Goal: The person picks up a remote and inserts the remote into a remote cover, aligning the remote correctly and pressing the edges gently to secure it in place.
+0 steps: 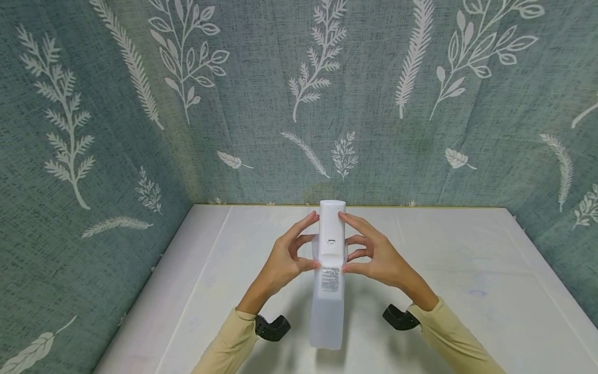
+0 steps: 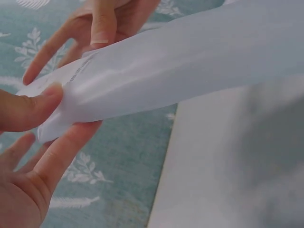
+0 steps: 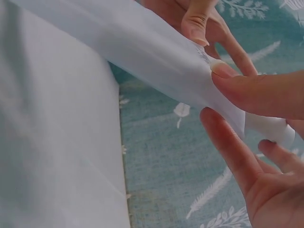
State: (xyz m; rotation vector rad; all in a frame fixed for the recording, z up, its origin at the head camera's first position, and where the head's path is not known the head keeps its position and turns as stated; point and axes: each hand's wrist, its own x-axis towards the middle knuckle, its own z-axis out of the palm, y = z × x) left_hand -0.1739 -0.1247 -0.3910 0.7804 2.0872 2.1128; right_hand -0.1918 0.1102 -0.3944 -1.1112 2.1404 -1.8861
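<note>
Between my two hands is a tall, narrow translucent bottle [image 1: 327,322] with a white head [image 1: 332,223] on its upper end. The head has a small slot, and a block of small grey print [image 1: 330,279] lies beneath it. My left hand [image 1: 283,258] pinches the left side near the head, thumb at the print and fingers farther up. On the opposite side my right hand [image 1: 382,255] holds it the same way, index fingertip on the white head. In the left wrist view the bottle [image 2: 166,66] slants across the frame; its shoulder lies between thumb and fingers.
A white tabletop [image 1: 448,291] spreads beneath the hands. Blue-green cloth [image 1: 266,104] with white leaf prints rises behind it and at both sides. A black band mount sits on each wrist, by the cream sleeves [image 1: 229,337].
</note>
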